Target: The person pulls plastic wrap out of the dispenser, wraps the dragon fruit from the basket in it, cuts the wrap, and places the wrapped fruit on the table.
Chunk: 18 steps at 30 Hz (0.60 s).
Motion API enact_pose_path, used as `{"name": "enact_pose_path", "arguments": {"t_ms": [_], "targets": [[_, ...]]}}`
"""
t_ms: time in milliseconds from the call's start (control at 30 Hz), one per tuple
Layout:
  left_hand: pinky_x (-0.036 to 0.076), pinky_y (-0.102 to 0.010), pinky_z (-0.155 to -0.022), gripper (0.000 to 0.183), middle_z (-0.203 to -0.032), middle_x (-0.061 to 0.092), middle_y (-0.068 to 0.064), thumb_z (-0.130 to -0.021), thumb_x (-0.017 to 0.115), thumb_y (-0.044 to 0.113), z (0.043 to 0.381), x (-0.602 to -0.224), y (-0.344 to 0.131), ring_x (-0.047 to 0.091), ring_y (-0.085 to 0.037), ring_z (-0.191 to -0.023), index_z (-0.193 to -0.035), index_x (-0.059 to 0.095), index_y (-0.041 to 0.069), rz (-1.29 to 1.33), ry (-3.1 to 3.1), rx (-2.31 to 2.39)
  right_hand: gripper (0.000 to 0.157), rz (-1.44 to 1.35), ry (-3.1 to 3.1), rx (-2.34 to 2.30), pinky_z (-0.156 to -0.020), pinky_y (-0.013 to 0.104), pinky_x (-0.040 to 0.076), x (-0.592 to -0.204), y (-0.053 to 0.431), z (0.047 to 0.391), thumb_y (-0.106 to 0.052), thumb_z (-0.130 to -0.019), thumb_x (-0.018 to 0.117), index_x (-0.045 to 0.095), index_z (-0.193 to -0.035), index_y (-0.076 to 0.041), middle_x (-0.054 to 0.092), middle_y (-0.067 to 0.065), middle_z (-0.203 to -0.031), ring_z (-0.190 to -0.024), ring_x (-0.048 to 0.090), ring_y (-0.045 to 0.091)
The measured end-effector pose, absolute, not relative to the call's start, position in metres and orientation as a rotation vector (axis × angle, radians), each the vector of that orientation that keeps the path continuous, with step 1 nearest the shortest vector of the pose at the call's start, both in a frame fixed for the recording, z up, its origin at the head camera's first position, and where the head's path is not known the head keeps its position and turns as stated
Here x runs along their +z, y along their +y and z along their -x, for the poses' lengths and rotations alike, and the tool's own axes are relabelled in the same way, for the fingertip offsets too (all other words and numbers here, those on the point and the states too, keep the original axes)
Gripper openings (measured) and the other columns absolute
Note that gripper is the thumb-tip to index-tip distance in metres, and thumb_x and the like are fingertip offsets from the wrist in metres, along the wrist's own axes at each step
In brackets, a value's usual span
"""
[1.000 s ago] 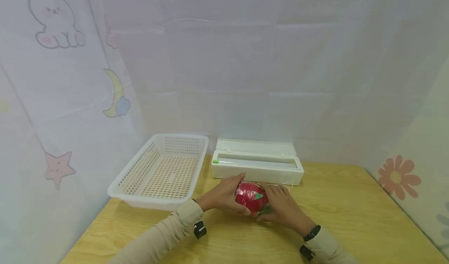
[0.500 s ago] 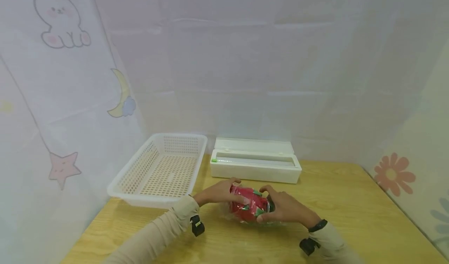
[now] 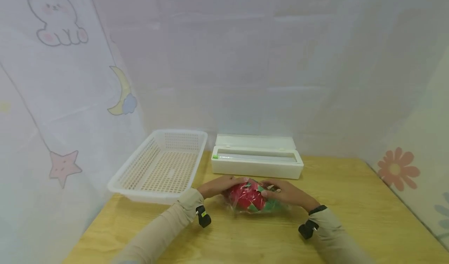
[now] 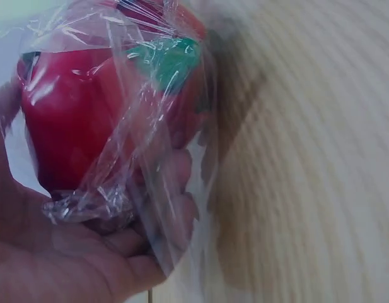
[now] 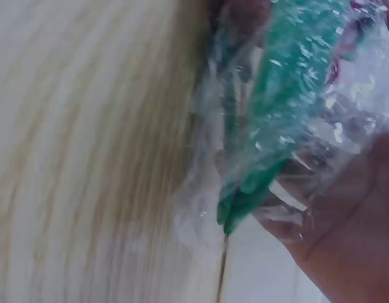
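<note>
A red dragon fruit with green-tipped scales lies between both hands, wrapped in clear cling film. My left hand holds its red end; in the left wrist view the thumb is on one side and the bent fingers reach beneath it. On the opposite side, my right hand grips the end with the long green leaves, its thumb across the near face. Loose, crumpled film sticks out round that end. The fruit is low over the wooden table.
Behind the hands stands a long white cling film box, lid raised, with a roll and a green slider showing. To its left sits a white perforated plastic basket. A patterned cloth hangs behind and beside the table.
Both hands have turned the dragon fruit over, so its green end now points right. The left fingers have moved onto its top, and loose film spreads out at the near side.
</note>
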<state>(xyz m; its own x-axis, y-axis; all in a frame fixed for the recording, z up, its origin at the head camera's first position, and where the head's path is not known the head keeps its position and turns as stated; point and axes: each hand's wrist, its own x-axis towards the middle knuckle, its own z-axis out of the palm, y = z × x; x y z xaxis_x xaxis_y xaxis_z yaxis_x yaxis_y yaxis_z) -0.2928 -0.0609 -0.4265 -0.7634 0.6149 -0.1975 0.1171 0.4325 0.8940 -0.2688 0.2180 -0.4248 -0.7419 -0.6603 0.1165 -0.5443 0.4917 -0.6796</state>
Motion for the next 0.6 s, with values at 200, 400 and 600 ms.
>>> {"name": "enact_pose_path", "arguments": {"t_ms": [200, 400, 600], "targets": [[0.052, -0.037, -0.055, 0.068, -0.08, 0.068, -0.011, -0.079, 0.039, 0.072, 0.302, -0.425, -0.058, 0.064, -0.025, -0.064, -0.1, 0.066, 0.013, -0.481, 2.169, 1.323, 0.041, 0.976, 2.586, -1.263, -0.088, 0.043, 0.043, -0.427, 0.236, 0.273, -0.024, -0.1, 0.031, 0.041, -0.132, 0.0, 0.052, 0.019, -0.122, -0.112, 0.049, 0.034], [0.049, -0.031, -0.048, 0.072, -0.074, 0.068, -0.013, -0.077, 0.04, 0.074, 0.302, -0.421, -0.056, 0.062, -0.021, -0.055, -0.09, 0.067, 0.009, -0.405, 2.192, 1.317, 0.048, 0.774, 2.681, -1.362, -0.092, 0.052, 0.036, -0.435, 0.247, 0.262, -0.03, -0.101, 0.025, 0.038, -0.134, 0.003, 0.046, 0.024, -0.128, -0.118, 0.041, 0.04], [0.052, -0.034, -0.053, 0.071, -0.078, 0.068, -0.011, -0.08, 0.038, 0.07, 0.301, -0.423, -0.057, 0.065, -0.023, -0.062, -0.096, 0.065, 0.007, -0.422, 2.194, 1.324, 0.043, 0.855, 3.24, -1.258, -0.085, 0.055, 0.036, -0.426, 0.244, 0.229, -0.013, -0.092, 0.052, 0.041, -0.132, 0.0, 0.045, 0.02, -0.127, -0.113, 0.043, 0.038]]}}
